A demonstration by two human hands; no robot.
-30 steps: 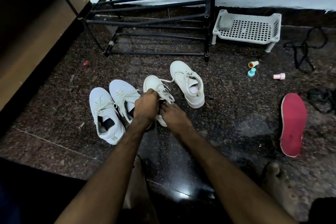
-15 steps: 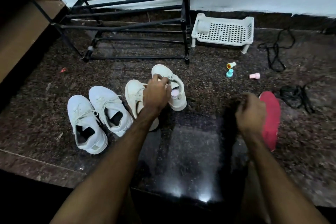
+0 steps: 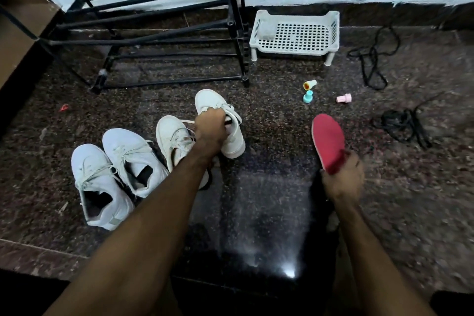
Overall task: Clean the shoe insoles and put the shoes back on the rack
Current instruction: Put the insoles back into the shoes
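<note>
The heel end of the red insole (image 3: pixel 327 136) is gripped by the right hand (image 3: pixel 343 182). A white shoe (image 3: pixel 233 141) is held at its opening by the curled left hand (image 3: pixel 209 131). Bare floor (image 3: pixel 261 200) is left between the arms. Three more shoes (image 3: pixel 128 149) are set just left, and the black rack (image 3: pixel 232 33) stands beyond.

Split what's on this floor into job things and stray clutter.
Job: red insole, held by right hand; white shoe, gripped by left hand; three other white shoes; black rack.
Stray: white basket, three small plastic pieces, black laces, red scrap.
</note>
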